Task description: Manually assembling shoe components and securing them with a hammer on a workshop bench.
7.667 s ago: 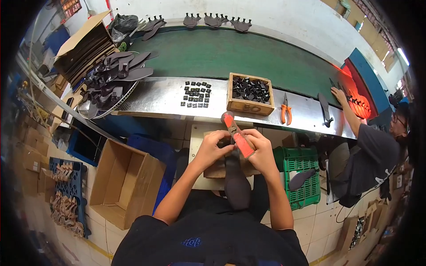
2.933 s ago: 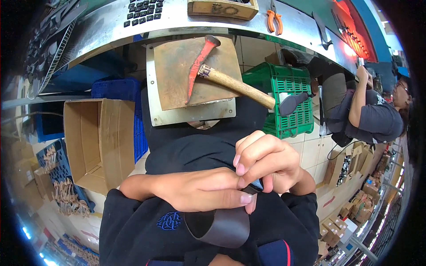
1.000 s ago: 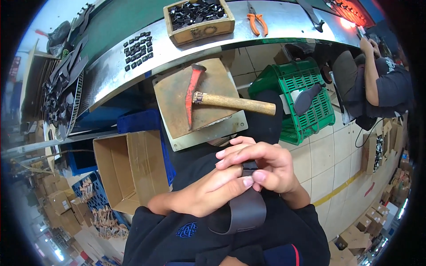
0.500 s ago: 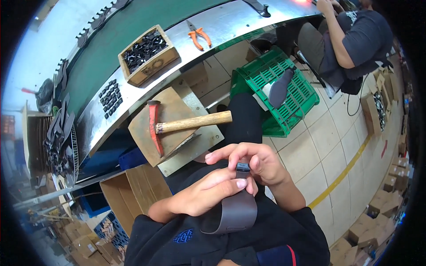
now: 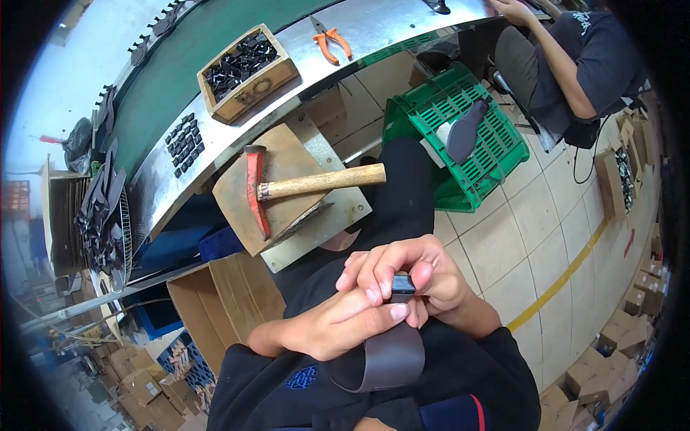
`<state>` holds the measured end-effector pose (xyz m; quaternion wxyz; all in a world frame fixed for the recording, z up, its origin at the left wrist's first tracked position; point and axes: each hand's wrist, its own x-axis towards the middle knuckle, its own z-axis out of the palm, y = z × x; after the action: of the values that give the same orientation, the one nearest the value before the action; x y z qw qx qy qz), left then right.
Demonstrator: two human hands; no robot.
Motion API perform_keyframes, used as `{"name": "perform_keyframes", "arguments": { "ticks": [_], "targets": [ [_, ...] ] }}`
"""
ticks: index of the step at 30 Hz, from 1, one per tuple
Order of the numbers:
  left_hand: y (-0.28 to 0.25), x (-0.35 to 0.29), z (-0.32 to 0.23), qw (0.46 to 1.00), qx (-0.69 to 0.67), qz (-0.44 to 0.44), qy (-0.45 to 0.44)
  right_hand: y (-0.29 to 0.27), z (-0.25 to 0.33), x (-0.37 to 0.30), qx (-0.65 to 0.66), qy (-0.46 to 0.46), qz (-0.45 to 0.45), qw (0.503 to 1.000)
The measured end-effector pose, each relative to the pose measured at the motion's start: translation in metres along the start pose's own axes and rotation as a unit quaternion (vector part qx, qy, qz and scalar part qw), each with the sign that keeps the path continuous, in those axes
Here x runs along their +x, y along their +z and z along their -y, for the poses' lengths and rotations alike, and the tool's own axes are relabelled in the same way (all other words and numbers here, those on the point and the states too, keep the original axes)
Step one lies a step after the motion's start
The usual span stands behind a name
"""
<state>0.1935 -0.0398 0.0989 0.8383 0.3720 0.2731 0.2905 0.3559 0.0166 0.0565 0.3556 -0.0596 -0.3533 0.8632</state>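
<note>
A dark brown strap (image 5: 394, 363) curves in a loop in front of my torso. My left hand (image 5: 327, 327) is closed on it near its upper end, thumb laid along the top. At that end sits a small black clip (image 5: 402, 284), pinched between the thumb and fingers of my right hand (image 5: 431, 269). How far the clip goes onto the strap is hidden by my fingers. Beyond my hands, a red-headed hammer (image 5: 320, 182) with a wooden handle lies on a brown block (image 5: 298, 154), which rests on a metal plate (image 5: 352, 208).
On the metal-edged bench (image 5: 305, 54) are a wooden box (image 5: 260, 99) of small black pieces, rows of similar pieces (image 5: 185, 146), and orange-handled pliers (image 5: 330, 44). A green crate (image 5: 496, 169) stands on the floor, a cardboard box (image 5: 230, 298) at left. Another person (image 5: 593, 65) sits at far right.
My right fingers have closed in around the black clip; before, they were more spread. My hands sit slightly lower and further right in view. The view has shifted a little.
</note>
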Motion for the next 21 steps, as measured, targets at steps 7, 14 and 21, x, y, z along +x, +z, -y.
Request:
{"name": "perform_keyframes", "arguments": {
  "ticks": [7,14,21],
  "targets": [
    [-0.007,-0.009,0.001,1.0,-0.011,0.005,-0.015,0.004,0.0,0.004,0.012,0.014,0.011,1.0],
    [-0.005,-0.015,0.002,0.998,-0.055,-0.022,0.0,0.011,-0.002,0.002,-0.04,0.033,-0.025,0.998],
    [-0.006,-0.02,0.004,0.999,-0.044,-0.019,0.006,0.015,0.0,0.001,-0.077,0.066,-0.032,0.994]
  ]
}}
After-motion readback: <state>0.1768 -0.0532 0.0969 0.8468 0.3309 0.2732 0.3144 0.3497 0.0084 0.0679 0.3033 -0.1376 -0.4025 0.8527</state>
